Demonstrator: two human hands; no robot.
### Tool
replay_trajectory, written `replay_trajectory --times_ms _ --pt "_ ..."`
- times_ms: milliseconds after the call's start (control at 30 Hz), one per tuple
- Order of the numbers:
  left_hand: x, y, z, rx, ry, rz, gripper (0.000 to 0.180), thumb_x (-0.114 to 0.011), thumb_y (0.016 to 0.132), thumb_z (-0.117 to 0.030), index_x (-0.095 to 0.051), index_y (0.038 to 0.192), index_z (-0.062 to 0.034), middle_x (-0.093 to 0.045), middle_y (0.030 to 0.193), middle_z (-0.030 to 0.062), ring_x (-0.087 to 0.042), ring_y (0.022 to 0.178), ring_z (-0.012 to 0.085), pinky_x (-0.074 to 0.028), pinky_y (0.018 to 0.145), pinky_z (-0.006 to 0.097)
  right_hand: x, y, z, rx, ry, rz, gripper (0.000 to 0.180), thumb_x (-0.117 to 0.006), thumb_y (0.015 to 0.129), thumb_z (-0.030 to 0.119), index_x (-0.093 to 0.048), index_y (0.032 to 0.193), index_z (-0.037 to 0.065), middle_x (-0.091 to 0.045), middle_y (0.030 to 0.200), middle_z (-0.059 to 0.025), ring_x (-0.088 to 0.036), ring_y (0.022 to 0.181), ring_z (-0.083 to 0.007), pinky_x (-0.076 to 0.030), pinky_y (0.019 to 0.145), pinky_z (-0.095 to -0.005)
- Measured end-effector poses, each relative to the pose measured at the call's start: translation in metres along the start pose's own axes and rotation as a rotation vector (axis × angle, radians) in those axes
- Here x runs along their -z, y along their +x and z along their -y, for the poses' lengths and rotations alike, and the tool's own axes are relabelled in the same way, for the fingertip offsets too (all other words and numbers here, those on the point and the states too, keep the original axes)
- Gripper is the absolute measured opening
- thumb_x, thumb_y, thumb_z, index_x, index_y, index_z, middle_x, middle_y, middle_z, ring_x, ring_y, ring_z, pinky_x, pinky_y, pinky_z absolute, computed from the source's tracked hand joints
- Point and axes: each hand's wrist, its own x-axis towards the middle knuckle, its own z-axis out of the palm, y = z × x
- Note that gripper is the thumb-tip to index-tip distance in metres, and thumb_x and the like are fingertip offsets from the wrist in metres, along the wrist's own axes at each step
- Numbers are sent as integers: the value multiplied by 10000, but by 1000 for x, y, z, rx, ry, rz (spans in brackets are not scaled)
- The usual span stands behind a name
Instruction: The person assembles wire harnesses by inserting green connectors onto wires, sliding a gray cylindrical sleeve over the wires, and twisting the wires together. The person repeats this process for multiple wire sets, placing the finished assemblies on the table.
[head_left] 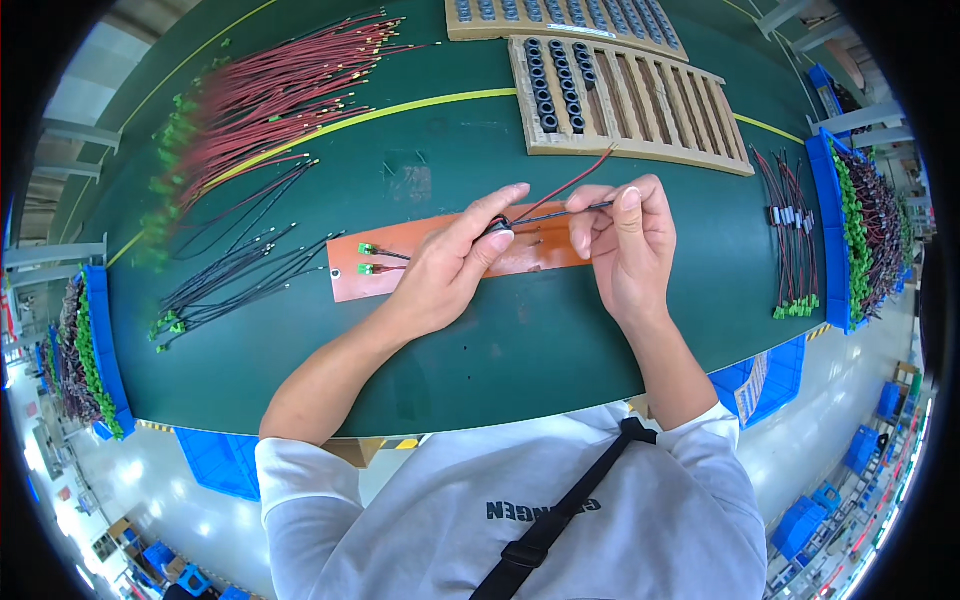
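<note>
My left hand [440,268] is closed, its thumb and fingers gripping a small black ring core [497,227], partly hidden by the fingers. A red wire [572,182] and a black wire [545,216] come out on the ring's right side. Between thumb and fingertips, my right hand [635,240] pinches the black wire near its end; the red one sticks up free. Both hands are over an orange board [350,287] on the green table. At the board's left end, two green connectors [367,258] lie with leads running under my left hand.
Red wires [300,75] with green connectors lie far left, black wires [235,280] nearer. Slotted cardboard trays [640,164] at the back hold black rings. Wires with ring cores [790,218] lie at right. Blue bins [840,250] full of wires flank the table.
</note>
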Motion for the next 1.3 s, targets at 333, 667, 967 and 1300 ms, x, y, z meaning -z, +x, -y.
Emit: replay_trajectory --times_ms 333,667,967,1300 --pt "-1 -7 -1 -123 529 259 411 -593 1029 -96 -564 1435 -41 -690 1082 137 -676 946 215 -530 872 391 30 16 14 -96 239 -270 233 -515 1099 244 -500 936 79 -561 741 -41 -488 615 -122 -473 599 -298" --pt "-5 -9 4 -108 212 -152 510 -678 975 -78 -545 1464 -23 -656 996 67 -582 832 130 -492 794 254 38 5 35 -112 -256 -112 310 -613 1047 184 -593 1322 41 -571 963 -1 -523 713 -68 -433 546 -226" --pt "4 -5 6 -94 145 -25 438 -666 999 -131 -592 1413 -9 -644 977 47 -578 845 124 -480 803 260 -3 14 12 -334 -245 115 354 -568 1080 305 -702 1053 -21 -556 704 22 -483 591 -48 -361 522 -222" --pt "14 8 -4 170 80 93 304 -628 1014 -132 -674 1272 22 -660 942 48 -601 867 119 -477 793 273 4 7 3 -107 -408 91 327 -570 1078 261 -738 1026 -15 -595 734 13 -516 599 -49 -411 531 -222"
